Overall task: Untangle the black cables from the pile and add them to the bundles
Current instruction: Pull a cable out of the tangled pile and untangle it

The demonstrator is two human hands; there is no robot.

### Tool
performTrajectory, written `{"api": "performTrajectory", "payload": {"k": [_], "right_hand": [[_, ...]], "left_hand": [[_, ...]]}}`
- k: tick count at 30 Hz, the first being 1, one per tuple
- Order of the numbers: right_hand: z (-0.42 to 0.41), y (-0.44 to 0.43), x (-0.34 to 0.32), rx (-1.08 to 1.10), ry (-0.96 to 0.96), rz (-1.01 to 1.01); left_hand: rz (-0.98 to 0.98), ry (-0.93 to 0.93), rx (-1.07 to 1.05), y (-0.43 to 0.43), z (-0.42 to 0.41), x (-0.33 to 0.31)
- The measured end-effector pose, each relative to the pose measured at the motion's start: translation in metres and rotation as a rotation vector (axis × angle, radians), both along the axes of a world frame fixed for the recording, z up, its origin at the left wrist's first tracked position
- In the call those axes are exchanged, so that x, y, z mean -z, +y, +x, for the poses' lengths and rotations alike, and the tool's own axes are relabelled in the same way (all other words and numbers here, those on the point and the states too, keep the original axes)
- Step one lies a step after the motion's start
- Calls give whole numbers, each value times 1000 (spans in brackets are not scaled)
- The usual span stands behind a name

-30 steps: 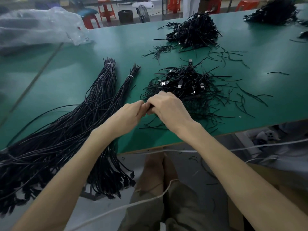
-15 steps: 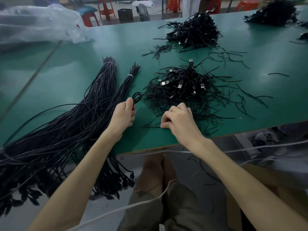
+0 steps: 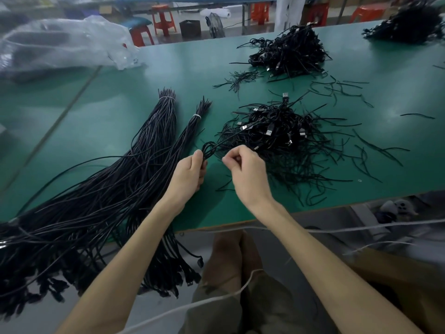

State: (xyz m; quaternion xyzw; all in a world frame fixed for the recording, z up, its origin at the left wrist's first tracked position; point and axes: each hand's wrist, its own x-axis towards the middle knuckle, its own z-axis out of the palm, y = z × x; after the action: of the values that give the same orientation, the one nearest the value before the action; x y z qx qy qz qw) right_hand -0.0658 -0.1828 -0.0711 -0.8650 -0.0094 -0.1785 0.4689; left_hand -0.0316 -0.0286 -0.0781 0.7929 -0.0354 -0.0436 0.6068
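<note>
A tangled pile of black cables [image 3: 277, 136] with silver USB plugs lies on the green table [image 3: 120, 121], just beyond my hands. My left hand [image 3: 189, 173] grips a coiled black cable [image 3: 209, 149] whose free end still runs up into the pile. My right hand [image 3: 245, 169] hovers beside it at the pile's near edge, fingers curled and pinched; a strand between them cannot be made out. Two long tied bundles [image 3: 166, 131] of straight black cables stretch from the table's middle to its near left edge and hang over it.
A second cable pile [image 3: 292, 53] sits farther back, a third [image 3: 409, 22] at the far right corner. Loose black ties [image 3: 368, 145] scatter right of the near pile. A clear plastic bag [image 3: 65, 44] lies far left. A white cord [image 3: 361, 226] runs along the front edge.
My hands, joined at the pile a second ago, parted; the left drew a coiled cable leftward. The right dropped toward the table edge, then rose back beside the coil.
</note>
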Motion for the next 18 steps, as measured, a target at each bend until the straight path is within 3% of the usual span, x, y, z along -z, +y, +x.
{"api": "performTrajectory", "payload": {"k": [3, 8, 18], "right_hand": [[5, 14, 6, 13, -31, -105], [6, 9, 12, -32, -20, 39], [2, 8, 10, -15, -18, 112]], "left_hand": [[4, -26, 12, -1, -2, 0], [44, -82, 23, -4, 0, 3], [152, -210, 59, -3, -1, 9]]}}
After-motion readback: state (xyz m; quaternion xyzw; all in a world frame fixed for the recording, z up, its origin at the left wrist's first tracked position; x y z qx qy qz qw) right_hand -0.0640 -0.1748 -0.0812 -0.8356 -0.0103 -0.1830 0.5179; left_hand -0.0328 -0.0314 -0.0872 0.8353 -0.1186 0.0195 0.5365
